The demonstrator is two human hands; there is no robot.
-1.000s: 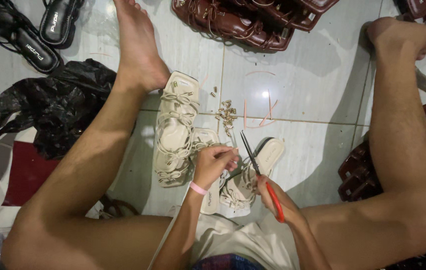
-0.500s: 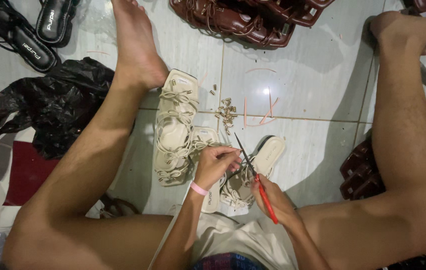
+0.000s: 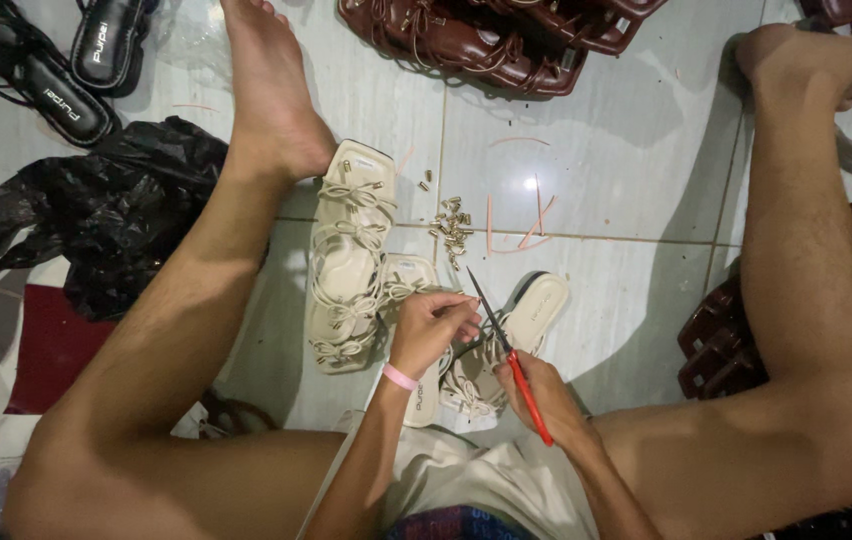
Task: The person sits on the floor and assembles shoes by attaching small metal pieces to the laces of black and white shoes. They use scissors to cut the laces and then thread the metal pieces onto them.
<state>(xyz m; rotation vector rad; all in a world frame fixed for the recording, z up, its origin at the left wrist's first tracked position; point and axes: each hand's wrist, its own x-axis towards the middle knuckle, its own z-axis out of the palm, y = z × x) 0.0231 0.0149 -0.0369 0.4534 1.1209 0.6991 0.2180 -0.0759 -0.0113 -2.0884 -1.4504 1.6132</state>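
Cream strappy sandal (image 3: 506,345) and red-handled scissors (image 3: 508,355) on the tiled floor.
The sandal lies sole-down between the legs, heel end pointing away, thin laces bunched over its front. The scissors tilt across it, dark blades pointing up-left.

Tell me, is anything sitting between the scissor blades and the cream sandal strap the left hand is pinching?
Nothing visible does. The left hand pinches a strap of the cream sandal, and the red-handled scissors in the right hand point their blades right beside those fingers. The small brass pieces lie farther away on the tile.
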